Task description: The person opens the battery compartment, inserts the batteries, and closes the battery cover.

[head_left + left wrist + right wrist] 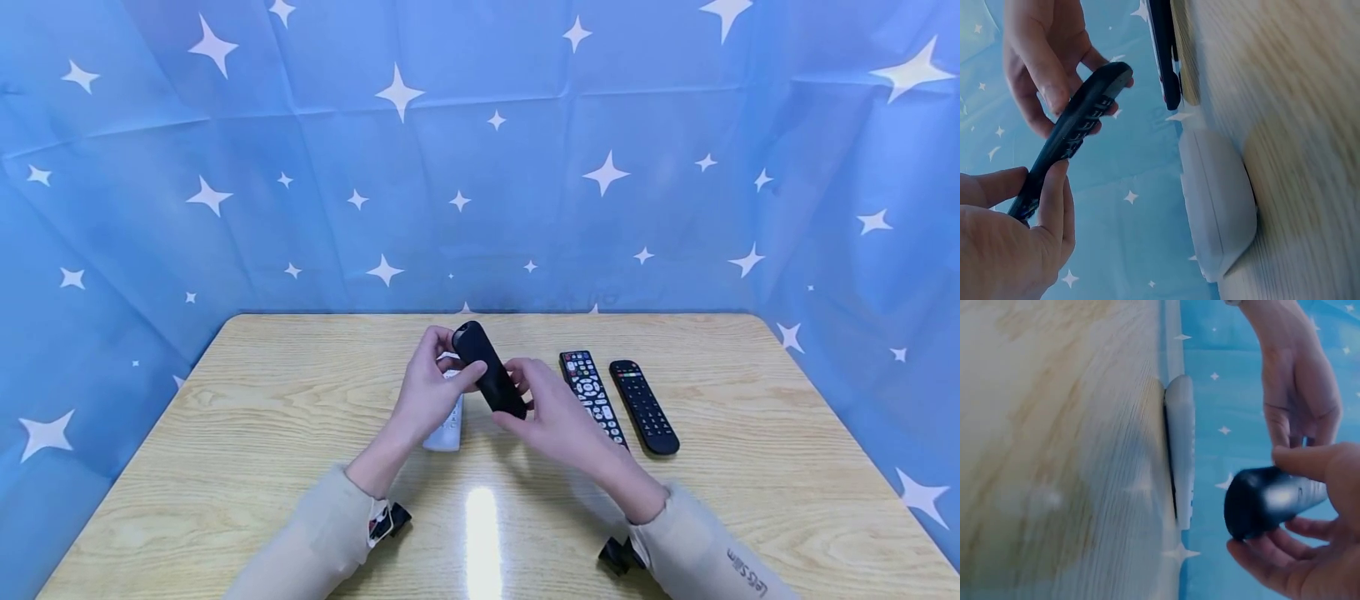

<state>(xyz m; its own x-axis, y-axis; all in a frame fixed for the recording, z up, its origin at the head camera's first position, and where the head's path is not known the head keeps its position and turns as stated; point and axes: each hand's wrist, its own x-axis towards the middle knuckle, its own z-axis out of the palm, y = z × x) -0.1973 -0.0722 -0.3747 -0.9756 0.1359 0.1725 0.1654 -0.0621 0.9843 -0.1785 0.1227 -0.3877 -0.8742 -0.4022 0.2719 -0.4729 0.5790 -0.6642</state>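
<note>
A black remote control (487,375) is held up over the middle of the table, tilted, its plain back uppermost in the head view. My left hand (427,387) pinches its far end, thumb across the back. At the near end my right hand (555,417) grips it between thumb and fingers. Buttons show on the underside of this remote (1088,122) in the left wrist view. Its rounded end (1250,506) faces the camera in the right wrist view. Beneath the left hand lies a white remote (446,429), partly covered by that hand.
Right of the hands, a black remote with white buttons (588,387) lies partly behind the right forearm. Beside it is another black remote (645,408). The wooden table (300,383) meets a blue star-patterned curtain (480,167) at its back edge.
</note>
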